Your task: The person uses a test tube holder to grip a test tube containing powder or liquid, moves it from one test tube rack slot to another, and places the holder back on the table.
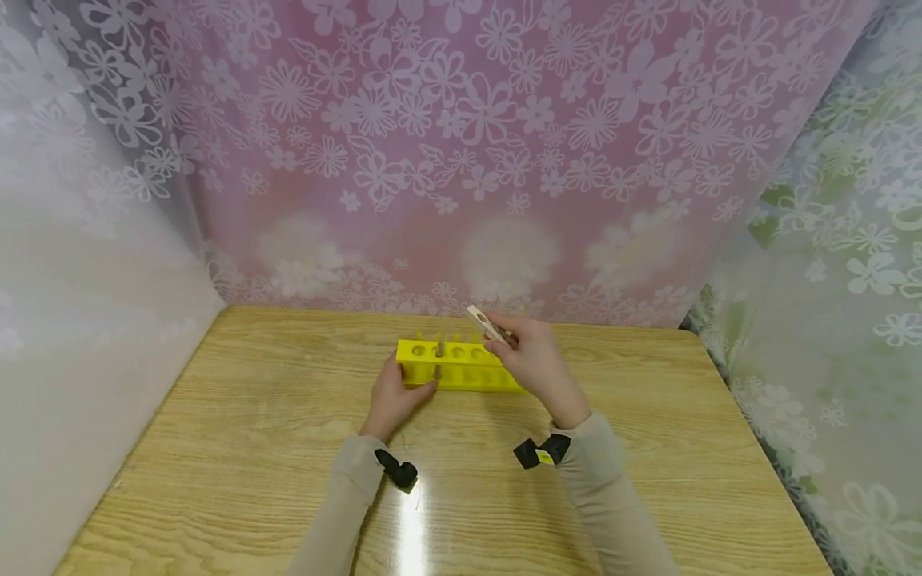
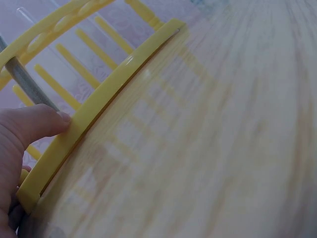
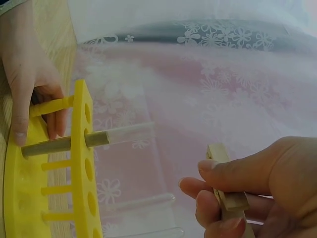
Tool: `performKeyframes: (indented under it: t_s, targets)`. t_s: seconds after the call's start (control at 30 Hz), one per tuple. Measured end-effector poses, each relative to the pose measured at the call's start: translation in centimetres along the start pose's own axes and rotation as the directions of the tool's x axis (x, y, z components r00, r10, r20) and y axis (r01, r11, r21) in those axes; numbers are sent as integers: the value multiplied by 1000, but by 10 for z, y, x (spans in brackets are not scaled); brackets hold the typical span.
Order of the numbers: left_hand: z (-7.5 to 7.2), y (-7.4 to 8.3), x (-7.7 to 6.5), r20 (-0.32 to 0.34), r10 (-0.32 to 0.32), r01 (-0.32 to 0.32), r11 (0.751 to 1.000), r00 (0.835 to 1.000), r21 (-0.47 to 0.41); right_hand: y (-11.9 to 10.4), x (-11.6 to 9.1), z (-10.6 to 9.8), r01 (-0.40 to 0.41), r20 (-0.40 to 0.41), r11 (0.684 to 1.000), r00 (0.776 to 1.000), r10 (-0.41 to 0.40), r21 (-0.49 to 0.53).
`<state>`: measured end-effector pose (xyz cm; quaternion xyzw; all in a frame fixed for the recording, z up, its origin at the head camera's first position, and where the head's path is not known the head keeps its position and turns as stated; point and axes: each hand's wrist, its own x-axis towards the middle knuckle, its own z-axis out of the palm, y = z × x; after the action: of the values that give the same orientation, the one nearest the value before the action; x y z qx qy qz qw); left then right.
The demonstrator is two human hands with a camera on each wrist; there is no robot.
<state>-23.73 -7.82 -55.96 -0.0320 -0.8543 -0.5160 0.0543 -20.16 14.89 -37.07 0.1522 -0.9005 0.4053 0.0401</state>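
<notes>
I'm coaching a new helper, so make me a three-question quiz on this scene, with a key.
1. Multiple choice: in the head view, counting from the left end of the yellow rack, which hole holds the part-filled tube?
(a) first (b) second (c) fourth

2. True or false: the right-hand grip is closed on the part-filled tube.

3. Short answer: what does the left-hand grip hold?

Key:
1. b
2. False; it holds a wooden clip.
3. The left end of the yellow rack.
</notes>
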Motion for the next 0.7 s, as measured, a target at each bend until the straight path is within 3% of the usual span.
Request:
performKeyframes:
  t_s: [0.3,0.7]
  targets:
    - [-1,1,-1,-4,10,-11,1000,1000,-2,-3,5,1,37,75,998,997,-34,-41]
    - [-1,2,-1,2,-1,1,1000,1000,-21,-6,10,5,71,56,994,996,-67,-88]
